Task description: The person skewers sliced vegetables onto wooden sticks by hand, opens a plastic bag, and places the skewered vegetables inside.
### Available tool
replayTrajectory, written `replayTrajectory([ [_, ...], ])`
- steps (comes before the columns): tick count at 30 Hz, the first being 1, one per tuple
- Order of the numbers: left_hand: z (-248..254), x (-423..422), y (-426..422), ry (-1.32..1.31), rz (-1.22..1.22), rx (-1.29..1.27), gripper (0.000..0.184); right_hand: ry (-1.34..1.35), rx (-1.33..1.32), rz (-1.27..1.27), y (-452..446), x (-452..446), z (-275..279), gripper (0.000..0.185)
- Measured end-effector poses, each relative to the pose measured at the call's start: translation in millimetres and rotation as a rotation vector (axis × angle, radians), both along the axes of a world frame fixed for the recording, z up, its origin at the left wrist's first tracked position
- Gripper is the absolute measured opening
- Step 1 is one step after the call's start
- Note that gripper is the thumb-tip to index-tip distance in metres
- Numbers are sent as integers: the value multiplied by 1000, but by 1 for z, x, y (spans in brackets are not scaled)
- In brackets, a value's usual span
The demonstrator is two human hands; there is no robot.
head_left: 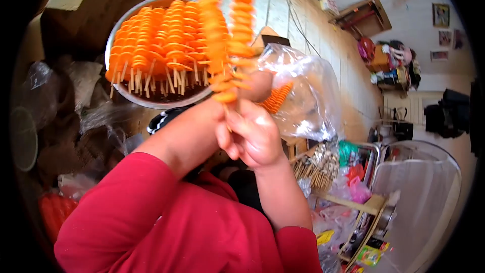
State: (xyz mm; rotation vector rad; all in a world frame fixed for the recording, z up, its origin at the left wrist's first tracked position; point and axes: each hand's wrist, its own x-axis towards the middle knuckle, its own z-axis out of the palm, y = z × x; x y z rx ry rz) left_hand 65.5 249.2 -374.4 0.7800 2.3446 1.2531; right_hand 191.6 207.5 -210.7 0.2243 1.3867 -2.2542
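My right hand (pixel 250 134) is closed around the sticks of two orange spiral-cut food skewers (pixel 242 15), holding them upright and slightly blurred. My left forearm (pixel 187 131) crosses beneath them towards the right. Its end, my left hand (pixel 260 86), is beside a clear plastic bag (pixel 313 96); its fingers are hidden. Another orange spiral skewer (pixel 277 98) shows at the bag, close to that hand. To the left, a large metal basin (pixel 151 104) holds many similar skewers (pixel 156 40), stacked with their bare sticks facing me over dark liquid.
A cardboard box (pixel 76 0) stands at the upper left, above crumpled plastic (pixel 96 116). Right of me are a bundle of wooden sticks (pixel 310 172), coloured bags (pixel 358 189) and a wooden rack (pixel 371 205). Floorboards (pixel 323 35) stretch beyond the basin, with a cable (pixel 293 15) across them.
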Motion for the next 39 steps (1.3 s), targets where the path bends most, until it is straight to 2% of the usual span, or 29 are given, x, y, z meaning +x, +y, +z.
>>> replayTrajectory([
  [3, -34, -9, 17, 48, 11, 70, 22, -38, 75, -260, 52, 67, -24, 17],
  [4, -31, -9, 16, 43, 28, 61, 22, -65, 59, -348, 71, 91, -36, 16],
  [6, 22, -1, -7, -91, 68, -81, 23, -161, 17, -543, 101, 127, -62, 14],
  [8, 28, 2, -9, -113, 50, -98, 23, -269, 95, -671, 128, 143, -86, 13],
  [12, 28, 7, -5, -30, 107, -89, 22, -253, 150, -712, 186, 126, -138, 12],
  [16, 30, 7, -7, -101, 102, -97, 20, -253, 137, -748, 220, 87, -175, 11],
  [25, 32, 5, -8, -95, 114, -62, 19, -453, 228, -610, 232, 89, -232, 17],
  [27, 33, 5, -8, -51, 92, -51, 19, -464, 264, -585, 233, 90, -235, 18],
  [30, 20, 3, -3, 27, 73, -77, 20, -460, 539, -548, 231, 89, -229, 29],
  [31, 20, 3, -3, 46, 35, -90, 23, -493, 661, -546, 219, 85, -210, 29],
  [34, 40, 8, -14, 13, -32, -112, 30, -513, 1088, -376, 229, 91, -202, 41],
  [35, 42, 9, -16, 5, -37, -99, 30, -383, 1261, -390, 241, 98, -207, 38],
  [36, 43, 10, -17, -4, -47, -82, 30, -240, 1352, -412, 227, 93, -179, 32],
  [37, 36, 12, -13, 8, -3, -22, 28, -142, 1140, -559, 220, 84, -159, 28],
  [38, 30, 14, -10, 20, 36, 38, 25, 18, 1110, -627, 191, 69, -122, 21],
  [39, 34, 15, -12, 14, 15, -19, 25, 81, 1070, -628, 167, 54, -87, 18],
])
